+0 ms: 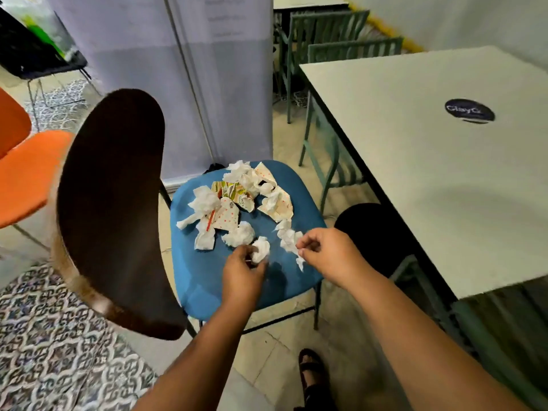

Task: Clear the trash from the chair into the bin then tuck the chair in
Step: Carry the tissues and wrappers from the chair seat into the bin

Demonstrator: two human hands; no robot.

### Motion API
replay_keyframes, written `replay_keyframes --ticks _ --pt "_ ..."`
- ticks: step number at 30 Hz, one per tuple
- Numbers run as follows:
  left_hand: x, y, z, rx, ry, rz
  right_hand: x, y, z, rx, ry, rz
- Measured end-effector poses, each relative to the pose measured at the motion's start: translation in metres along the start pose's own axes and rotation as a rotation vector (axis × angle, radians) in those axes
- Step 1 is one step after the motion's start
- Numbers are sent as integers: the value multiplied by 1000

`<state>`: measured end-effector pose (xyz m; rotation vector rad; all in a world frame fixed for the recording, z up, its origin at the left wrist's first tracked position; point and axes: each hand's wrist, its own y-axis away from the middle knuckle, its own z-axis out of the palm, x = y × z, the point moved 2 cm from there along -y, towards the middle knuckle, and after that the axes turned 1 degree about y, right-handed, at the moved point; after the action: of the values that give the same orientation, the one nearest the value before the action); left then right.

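Observation:
A chair with a blue seat [201, 271] and a dark curved backrest [115, 209] stands pulled out from the table. Crumpled white tissues and dotted paper wrappers [237, 197] lie scattered over the seat. My left hand [241, 269] pinches a balled white tissue [261, 249] near the seat's front. My right hand [327, 252] grips a torn strip of white tissue [289, 238] at the seat's right edge. A black round bin [370, 232] sits on the floor just right of the chair, partly under the table.
A pale square table [430, 173] with a dark round sticker [470, 111] stands to the right. An orange chair [26, 173] is at the left, green metal chairs [326, 34] behind. My sandalled foot [311, 369] is below the seat on the tiled floor.

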<state>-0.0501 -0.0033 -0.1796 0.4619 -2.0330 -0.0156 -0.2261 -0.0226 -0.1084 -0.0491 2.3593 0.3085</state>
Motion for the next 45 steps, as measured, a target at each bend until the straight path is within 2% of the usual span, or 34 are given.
replay_keyframes --ticks 6,11,21,28,33,36,40,45 --pt "-1 40 4 -151 21 95 33 86 12 186 -77 127" --pt "9 79 37 -313 -66 175 75 159 13 305 -130 286" --pt "17 191 165 -717 -200 273 193 301 9 463 -195 666" --pt "2 252 238 -872 -285 254 262 355 16 608 -187 766" --pt "-17 267 270 -905 -355 285 302 353 32 522 -46 845" --pt "-27 266 278 -892 -366 275 321 336 47 335 79 867" --pt "-39 260 280 -864 -393 214 339 312 62 130 79 858" --pt "-53 252 275 -835 -373 178 355 296 82 22 104 772"
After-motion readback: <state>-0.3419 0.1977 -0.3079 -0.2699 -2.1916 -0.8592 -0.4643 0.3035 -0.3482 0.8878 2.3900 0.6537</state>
